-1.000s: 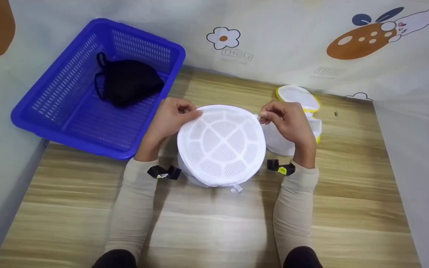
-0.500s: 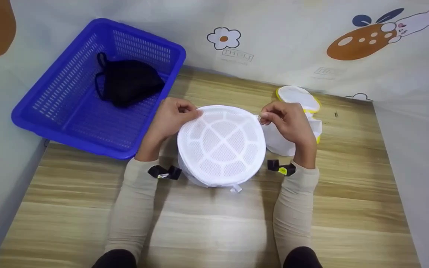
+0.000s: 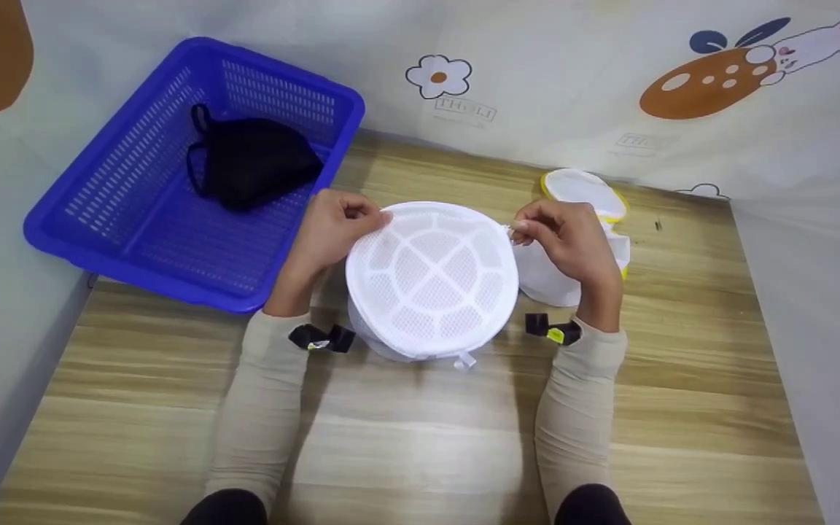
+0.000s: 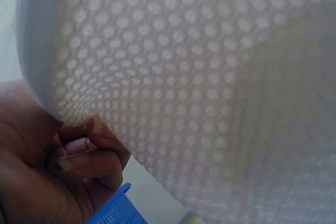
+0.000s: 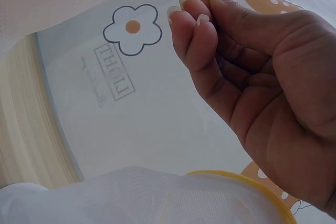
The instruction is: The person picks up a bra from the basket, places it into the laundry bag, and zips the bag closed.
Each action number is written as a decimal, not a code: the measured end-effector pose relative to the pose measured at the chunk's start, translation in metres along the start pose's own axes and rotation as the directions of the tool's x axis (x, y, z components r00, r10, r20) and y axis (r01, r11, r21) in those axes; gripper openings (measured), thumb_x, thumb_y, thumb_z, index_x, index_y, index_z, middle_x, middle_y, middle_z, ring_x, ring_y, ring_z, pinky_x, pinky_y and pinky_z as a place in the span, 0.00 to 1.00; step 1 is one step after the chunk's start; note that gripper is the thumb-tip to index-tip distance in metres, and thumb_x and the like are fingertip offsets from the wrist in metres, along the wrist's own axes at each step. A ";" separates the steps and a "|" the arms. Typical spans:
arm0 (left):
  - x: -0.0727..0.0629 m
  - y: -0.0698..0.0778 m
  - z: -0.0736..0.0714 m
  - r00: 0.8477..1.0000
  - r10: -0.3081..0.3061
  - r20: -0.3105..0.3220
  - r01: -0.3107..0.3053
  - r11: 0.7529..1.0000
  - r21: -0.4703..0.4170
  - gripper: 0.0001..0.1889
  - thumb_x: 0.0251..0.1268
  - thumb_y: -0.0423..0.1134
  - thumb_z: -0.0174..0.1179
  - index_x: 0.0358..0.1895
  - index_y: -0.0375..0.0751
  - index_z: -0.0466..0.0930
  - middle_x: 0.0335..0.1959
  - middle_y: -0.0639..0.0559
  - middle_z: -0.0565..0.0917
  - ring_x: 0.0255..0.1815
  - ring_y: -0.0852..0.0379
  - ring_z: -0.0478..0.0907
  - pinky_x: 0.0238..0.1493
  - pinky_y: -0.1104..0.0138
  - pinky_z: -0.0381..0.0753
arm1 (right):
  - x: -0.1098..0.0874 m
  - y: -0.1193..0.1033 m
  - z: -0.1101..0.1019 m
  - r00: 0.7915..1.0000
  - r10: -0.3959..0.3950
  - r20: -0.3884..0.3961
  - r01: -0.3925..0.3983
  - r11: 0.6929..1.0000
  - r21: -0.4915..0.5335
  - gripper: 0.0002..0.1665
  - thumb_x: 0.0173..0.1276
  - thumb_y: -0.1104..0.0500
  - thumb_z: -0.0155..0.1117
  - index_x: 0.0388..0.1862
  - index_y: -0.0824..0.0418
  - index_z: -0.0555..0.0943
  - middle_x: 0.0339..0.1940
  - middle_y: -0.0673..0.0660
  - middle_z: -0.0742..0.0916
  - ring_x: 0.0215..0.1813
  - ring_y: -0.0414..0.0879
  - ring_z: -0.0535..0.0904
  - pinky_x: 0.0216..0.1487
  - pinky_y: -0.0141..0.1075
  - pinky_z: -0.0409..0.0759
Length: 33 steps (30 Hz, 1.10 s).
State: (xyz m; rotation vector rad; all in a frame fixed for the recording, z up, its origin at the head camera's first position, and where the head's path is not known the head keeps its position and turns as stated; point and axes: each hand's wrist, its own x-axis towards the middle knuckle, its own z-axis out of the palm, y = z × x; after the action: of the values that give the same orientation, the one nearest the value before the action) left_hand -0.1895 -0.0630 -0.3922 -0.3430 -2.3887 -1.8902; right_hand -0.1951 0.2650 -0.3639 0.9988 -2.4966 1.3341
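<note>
A round white mesh laundry bag (image 3: 434, 273) is held up in front of me, its ribbed disc-shaped end facing the head camera. My left hand (image 3: 336, 232) pinches its upper left rim between thumb and fingers. In the left wrist view the mesh (image 4: 173, 77) puckers where that hand grips it. On the other side, my right hand (image 3: 566, 237) pinches a small bit at the bag's upper right edge; whether this is a zipper pull or fabric I cannot tell. A small white tab (image 3: 465, 361) hangs at the bag's lower edge.
To the left stands a blue perforated basket (image 3: 48, 233) with a black strapped fabric item (image 3: 256, 160) inside. A white mesh bag with yellow trim (image 3: 584, 191) lies behind my right hand. A patterned sheet (image 3: 537, 87) rises behind the wooden table (image 3: 420, 452).
The white bag has shifted up slightly, its near edge rising a little. My right hand has edged slightly to the right. Both hands keep their pinch.
</note>
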 end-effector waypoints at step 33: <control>0.000 0.002 0.003 0.996 0.034 -0.084 -0.034 0.999 0.001 0.05 0.52 0.31 0.67 0.22 0.34 0.86 0.16 0.55 0.80 0.18 0.64 0.69 0.20 0.72 0.66 | 0.001 -0.012 0.000 1.000 0.023 -0.009 -0.023 1.000 0.016 0.03 0.62 0.74 0.62 0.30 0.72 0.81 0.26 0.59 0.86 0.27 0.48 0.82 0.31 0.33 0.81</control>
State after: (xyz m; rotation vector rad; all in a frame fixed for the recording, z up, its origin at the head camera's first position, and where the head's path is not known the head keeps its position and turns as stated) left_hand -0.1886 -0.0597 -0.3907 -0.2967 -2.3143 -1.8518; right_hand -0.1884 0.2598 -0.3548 0.9672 -2.5025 1.3639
